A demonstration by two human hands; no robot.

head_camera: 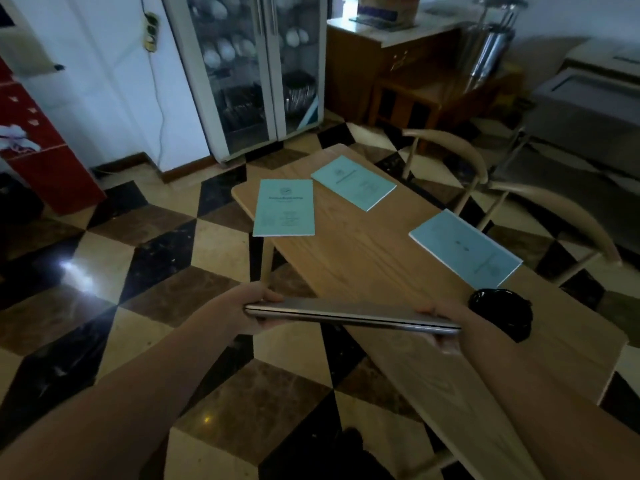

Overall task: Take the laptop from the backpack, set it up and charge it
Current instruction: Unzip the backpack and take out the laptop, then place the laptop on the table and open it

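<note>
A closed silver laptop [349, 315] is held level in the air, seen edge-on, just over the near left edge of the wooden table [363, 258]. My left hand [251, 311] grips its left end and my right hand [445, 327] grips its right end, fingers curled under. A black coiled charger cable [502, 313] lies on the table just right of my right hand. The backpack is not in view.
Three light-blue booklets [284, 211] [353, 181] [465, 247] lie on the table's far part. Wooden chairs [450, 161] stand along the right side. A glass cabinet [256, 71] and a wall socket strip [151, 31] are at the back. Checkered tile floor lies to the left.
</note>
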